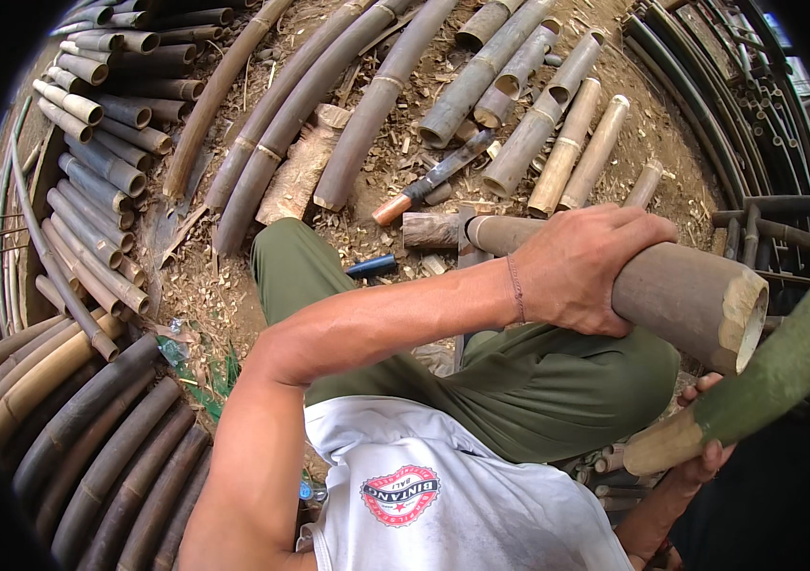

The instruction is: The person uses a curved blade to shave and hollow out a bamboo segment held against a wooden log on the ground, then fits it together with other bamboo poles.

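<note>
A thick brown bamboo tube (pixel 681 295) slants across above my bent knee, its pale, roughly trimmed end facing right. My left hand (pixel 588 262) is wrapped over the tube from above, the forearm crossing in front of my body. At the lower right, my right hand (pixel 712 459) grips a long curved green piece (pixel 774 366) by its pale tan end. This piece tapers to a point beyond the tube's end; I cannot tell its exact kind. A short log (pixel 431 230) and a flat grey blade-like piece (pixel 468 238) meet the tube's left part.
Bamboo tubes (pixel 96 252) are stacked at left, with long curved poles (pixel 281 124) and cut lengths (pixel 529 143) ahead. Dark poles (pixel 691 95) line the right. Wood chips litter the dirt, with a dark tool with an orange-brown end (pixel 434 178) and a dark blue cylinder (pixel 372 266).
</note>
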### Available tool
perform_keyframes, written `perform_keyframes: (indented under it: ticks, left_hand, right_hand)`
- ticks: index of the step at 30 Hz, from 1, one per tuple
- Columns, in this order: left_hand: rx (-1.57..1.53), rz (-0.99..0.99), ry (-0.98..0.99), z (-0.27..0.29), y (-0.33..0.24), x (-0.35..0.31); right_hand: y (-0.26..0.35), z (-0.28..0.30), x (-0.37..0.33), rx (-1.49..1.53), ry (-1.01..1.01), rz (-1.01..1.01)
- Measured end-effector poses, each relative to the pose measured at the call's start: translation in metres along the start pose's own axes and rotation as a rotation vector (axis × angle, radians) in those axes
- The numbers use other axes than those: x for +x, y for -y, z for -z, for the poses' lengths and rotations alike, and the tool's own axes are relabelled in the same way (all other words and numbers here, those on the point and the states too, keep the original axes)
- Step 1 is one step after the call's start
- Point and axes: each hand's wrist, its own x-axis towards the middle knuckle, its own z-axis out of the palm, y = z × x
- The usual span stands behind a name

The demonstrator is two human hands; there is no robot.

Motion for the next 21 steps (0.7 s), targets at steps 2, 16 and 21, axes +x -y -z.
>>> perform_keyframes:
  ticks: [2,16,21]
  left_hand:
    - [0.061,0.026,-0.048,0.004,-0.003,-0.003]
    - [0.04,-0.08,-0.297,-0.021,-0.046,0.033]
    - [-0.001,-0.096,-0.242,-0.017,-0.049,0.037]
  right_hand:
    - [0.035,-0.001,0.005,-0.064,0.029,0.146]
    - [0.114,-0.086,0.007,-0.301,-0.044,-0.173]
    - [0.116,-0.062,-0.002,-0.153,-0.064,-0.119]
